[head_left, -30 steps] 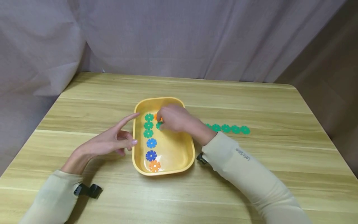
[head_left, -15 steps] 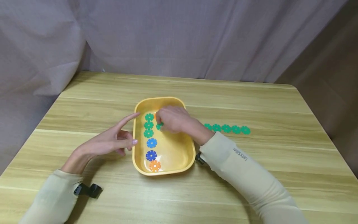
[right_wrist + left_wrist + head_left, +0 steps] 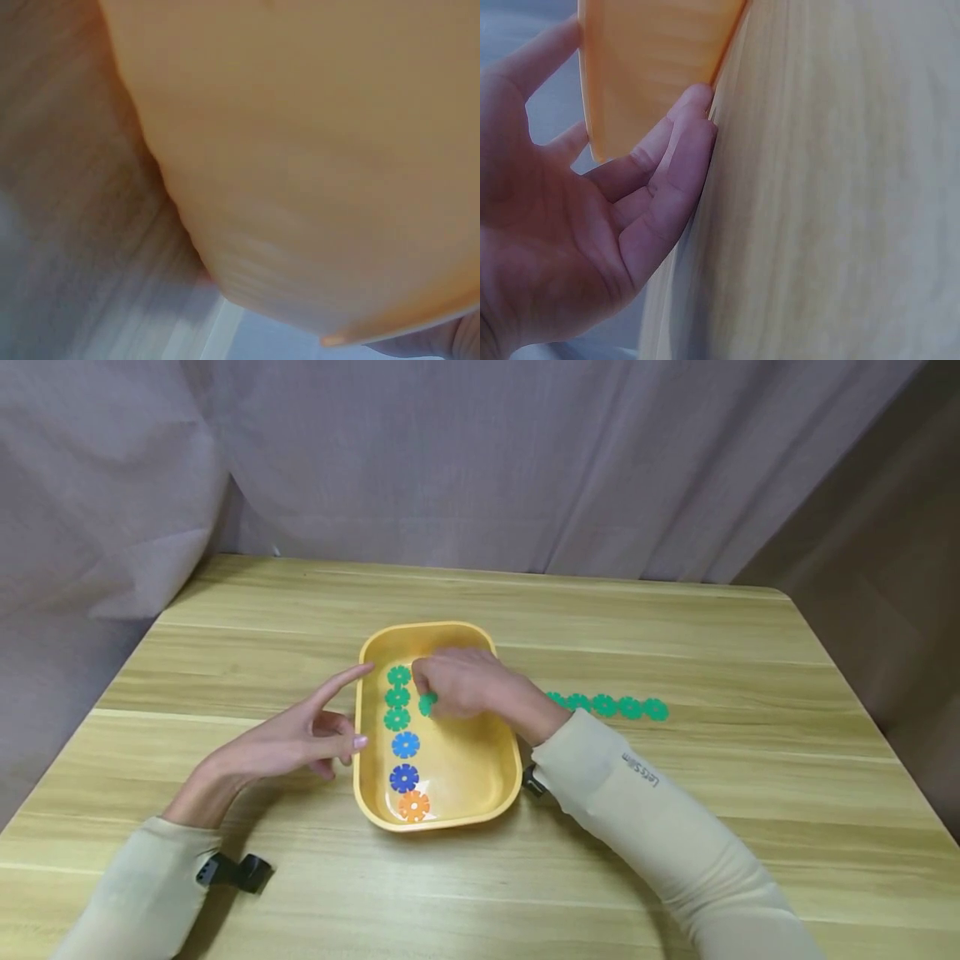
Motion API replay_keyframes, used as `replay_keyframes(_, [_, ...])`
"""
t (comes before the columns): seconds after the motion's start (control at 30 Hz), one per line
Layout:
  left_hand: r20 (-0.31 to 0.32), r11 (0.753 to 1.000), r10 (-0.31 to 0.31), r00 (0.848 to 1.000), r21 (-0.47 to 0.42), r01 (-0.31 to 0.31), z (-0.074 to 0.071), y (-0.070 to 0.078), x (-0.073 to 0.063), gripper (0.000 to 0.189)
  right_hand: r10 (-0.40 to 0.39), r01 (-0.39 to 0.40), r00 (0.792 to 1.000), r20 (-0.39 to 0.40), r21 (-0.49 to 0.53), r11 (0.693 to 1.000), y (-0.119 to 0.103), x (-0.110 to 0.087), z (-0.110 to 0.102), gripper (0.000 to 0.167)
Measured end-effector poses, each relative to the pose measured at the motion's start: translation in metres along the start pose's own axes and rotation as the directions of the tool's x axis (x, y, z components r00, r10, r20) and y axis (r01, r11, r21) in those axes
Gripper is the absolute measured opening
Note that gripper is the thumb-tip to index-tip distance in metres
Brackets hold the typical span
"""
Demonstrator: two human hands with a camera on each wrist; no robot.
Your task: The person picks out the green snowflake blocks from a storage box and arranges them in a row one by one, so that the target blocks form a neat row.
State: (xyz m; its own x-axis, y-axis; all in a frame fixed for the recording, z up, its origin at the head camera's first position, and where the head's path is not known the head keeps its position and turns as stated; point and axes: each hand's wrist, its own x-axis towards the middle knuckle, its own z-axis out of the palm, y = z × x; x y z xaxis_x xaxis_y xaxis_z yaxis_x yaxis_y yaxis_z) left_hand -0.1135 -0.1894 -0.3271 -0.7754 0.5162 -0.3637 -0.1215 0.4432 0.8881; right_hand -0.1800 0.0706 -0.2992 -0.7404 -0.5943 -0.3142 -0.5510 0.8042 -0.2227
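A yellow plastic tray [image 3: 442,823] stands on the table. Along its left side lie notched snowflake discs: several green ones [image 3: 397,697], a light blue one [image 3: 406,744], a dark blue one [image 3: 404,778] and an orange one [image 3: 413,806]. My left hand [image 3: 296,739] holds the tray's left rim, index finger and thumb on the edge, other fingers at the outer wall [image 3: 652,82]. Inside the tray, the curled fingers of my right hand [image 3: 461,683] hold a green snowflake disc [image 3: 427,704], partly hidden. The right wrist view shows mostly tray wall [image 3: 300,150].
A row of several green discs [image 3: 604,705] lies on the wooden table [image 3: 675,827] to the tray's right, its left end behind my right forearm. A grey curtain [image 3: 450,460] hangs behind the table's far edge.
My right hand has shifted slightly left, and it now hides the orange disc at the tray's far end. The green disc at its fingers has moved slightly nearer me. My left hand stays put.
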Motion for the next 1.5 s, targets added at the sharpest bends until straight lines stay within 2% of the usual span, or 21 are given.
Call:
replay_keyframes(0.3, [0.003, 1.000, 0.012, 1.000, -0.002, -0.012, 0.000, 0.000, -0.001, 0.094, -0.103, 0.105, 0.993, -0.054, 0.028, 0.994, -0.001, -0.007, 0.005, 0.027])
replay_keyframes(0.5, [0.005, 1.000, 0.002, 1.000, 0.001, -0.002, 0.000, 0.002, 0.000, 0.094, -0.151, 0.166, 0.980, -0.131, 0.109, 0.980, 0.002, -0.015, 0.002, 0.030])
replay_keyframes(0.73, [0.007, 1.000, 0.005, 1.000, -0.001, -0.005, -0.002, 0.002, -0.001, 0.095, -0.172, 0.233, 0.953, -0.249, 0.245, 0.941, 0.010, -0.029, -0.006, 0.016])
replay_keyframes(0.9, [0.002, 1.000, 0.014, 1.000, 0.004, -0.014, -0.003, 0.001, -0.002, 0.095, -0.110, 0.213, 0.952, -0.285, 0.362, 0.907, 0.014, -0.039, -0.010, 0.016])
replay_keyframes(1.03, [0.000, 1.000, 0.019, 1.000, 0.012, -0.019, -0.003, 0.000, -0.002, 0.094, -0.044, 0.188, 0.952, -0.303, 0.464, 0.866, 0.017, -0.050, -0.012, 0.019])
replay_keyframes(1.2, [-0.003, 1.000, 0.021, 1.000, 0.022, -0.021, -0.004, 0.000, -0.003, 0.094, 0.025, 0.175, 0.942, -0.336, 0.552, 0.815, 0.024, -0.062, -0.010, 0.023])
replay_keyframes(1.37, [-0.007, 0.999, 0.026, 1.000, 0.026, -0.026, -0.004, -0.001, -0.003, 0.094, 0.112, 0.147, 0.936, -0.334, 0.659, 0.738, 0.037, -0.079, -0.009, 0.031])
replay_keyframes(1.5, [-0.008, 0.999, 0.027, 1.000, 0.027, -0.027, -0.005, -0.001, -0.003, 0.094, 0.179, 0.138, 0.920, -0.348, 0.716, 0.685, 0.051, -0.095, -0.007, 0.030])
